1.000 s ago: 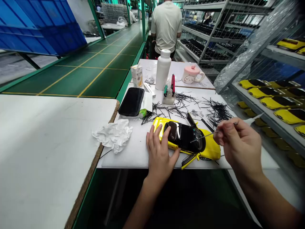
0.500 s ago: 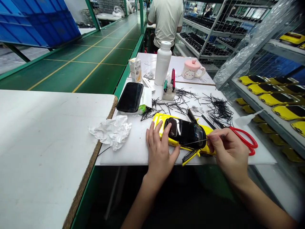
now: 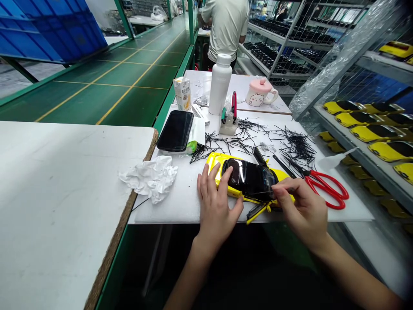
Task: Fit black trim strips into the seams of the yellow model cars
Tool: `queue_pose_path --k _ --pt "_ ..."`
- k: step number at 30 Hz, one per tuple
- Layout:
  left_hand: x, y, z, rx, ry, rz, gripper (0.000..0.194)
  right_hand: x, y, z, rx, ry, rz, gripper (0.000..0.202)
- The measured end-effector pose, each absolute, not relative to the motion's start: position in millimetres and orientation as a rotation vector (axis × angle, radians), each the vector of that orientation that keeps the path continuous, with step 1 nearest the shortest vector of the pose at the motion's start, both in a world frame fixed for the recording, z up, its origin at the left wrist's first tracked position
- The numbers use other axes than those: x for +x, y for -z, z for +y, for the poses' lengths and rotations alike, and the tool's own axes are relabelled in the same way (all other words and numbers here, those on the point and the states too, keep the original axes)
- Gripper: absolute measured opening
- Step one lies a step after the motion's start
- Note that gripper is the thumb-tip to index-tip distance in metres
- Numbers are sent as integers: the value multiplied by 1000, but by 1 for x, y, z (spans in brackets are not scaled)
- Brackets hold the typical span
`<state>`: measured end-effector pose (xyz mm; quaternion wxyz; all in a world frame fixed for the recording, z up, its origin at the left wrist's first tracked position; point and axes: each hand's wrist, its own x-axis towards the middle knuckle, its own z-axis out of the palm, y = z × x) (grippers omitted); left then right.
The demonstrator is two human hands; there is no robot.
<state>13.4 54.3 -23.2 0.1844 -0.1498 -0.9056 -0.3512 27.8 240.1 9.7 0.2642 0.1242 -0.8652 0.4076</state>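
Observation:
A yellow model car (image 3: 250,176) with a glossy black roof lies on the white tabletop, its doors standing out on both sides. My left hand (image 3: 217,202) rests over its rear and near side, fingers spread and thumb by the door opening, holding the car. In my right hand (image 3: 301,209), thumb and forefinger pinch a thin dark strip (image 3: 263,192), whose far end lies along the near roof edge. Whether that end touches the car is too fine to tell. Red-handled scissors (image 3: 329,189) lie just beyond my right hand.
Loose black strips (image 3: 297,146) litter the table behind the car. A phone (image 3: 176,131), a white bottle (image 3: 220,84), a pink-lidded mug (image 3: 260,92) and crumpled tissue (image 3: 153,178) surround the work. Racks of yellow car bodies (image 3: 364,133) stand right; a green conveyor (image 3: 135,82) runs left.
My right hand has moved left and slightly down along the strip, nearer the car's roof, uncovering more of the scissors' handles. My left hand and the car stay in place.

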Motion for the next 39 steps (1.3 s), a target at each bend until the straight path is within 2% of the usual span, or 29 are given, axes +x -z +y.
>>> queue_pose_path --k 9,16,19,21,23,27,30,34,39 --pt "15 19 52 -446 1126 -2548 69 28 -16 239 423 -1027 -2338 11" --pt "21 16 42 -495 1388 -2444 64 27 -17 240 486 -995 -2368 11" --pt "23 13 37 -578 1417 -2503 79 30 -20 241 509 -1017 -2370 11" --pt "24 12 36 -634 1362 -2580 97 30 -28 242 529 -1102 -2352 9" --pt "24 12 37 -656 1281 -2641 105 24 -42 243 589 -1191 -2300 9" --pt "25 18 38 -574 1250 -2615 98 -21 -77 244 720 -998 -2177 7" --pt "25 28 39 -444 1252 -2530 83 -82 -89 241 642 -841 -2223 25" --pt "22 41 46 -283 1211 -2400 59 -165 -75 232 572 -833 -2285 33" --pt "23 51 50 -32 1264 -2238 54 -215 -42 218 523 -844 -2453 26"
